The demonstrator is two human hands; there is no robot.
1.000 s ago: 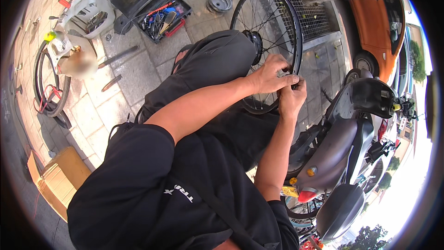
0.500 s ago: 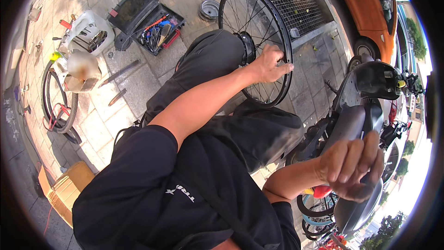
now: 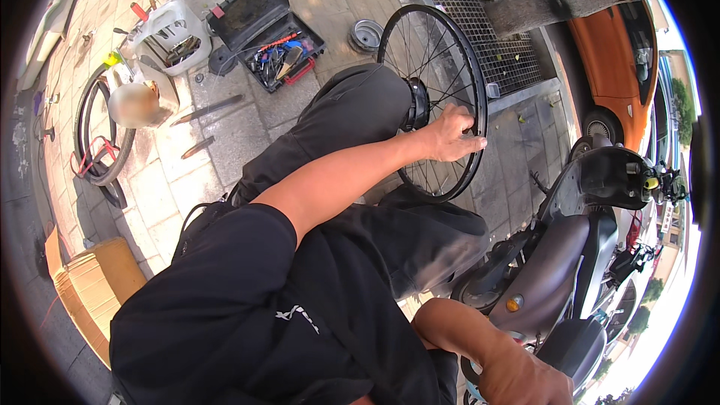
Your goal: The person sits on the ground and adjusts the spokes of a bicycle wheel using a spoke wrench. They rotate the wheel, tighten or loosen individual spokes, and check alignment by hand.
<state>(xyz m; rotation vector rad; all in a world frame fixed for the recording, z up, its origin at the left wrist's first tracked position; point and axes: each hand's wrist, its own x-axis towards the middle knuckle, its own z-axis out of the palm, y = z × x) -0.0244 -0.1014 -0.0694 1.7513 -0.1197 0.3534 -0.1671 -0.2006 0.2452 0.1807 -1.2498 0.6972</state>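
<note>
My left hand [image 3: 451, 139] grips the black spoked wheel rim [image 3: 478, 90] on its right side, fingers bent around it, while the wheel stands beside my raised knee [image 3: 360, 97]. My right hand [image 3: 525, 375] is low at the lower right, back upward, beside the grey scooter [image 3: 544, 270]; its fingertips are hidden, so I cannot tell whether it holds anything.
An open black toolbox [image 3: 251, 11], white cut jugs [image 3: 172, 37], tyres [image 3: 101, 165], a metal drum [image 3: 365, 35], loose bars [image 3: 206, 110] and cardboard [image 3: 97, 285] lie on the paving. A grate [image 3: 465, 0], tree trunk [image 3: 547, 7] and orange car [image 3: 615, 75] are at upper right.
My right hand has left the rim, swung out to the right with bent fingers, then dropped to the lower right. My left hand has stayed on the rim.
</note>
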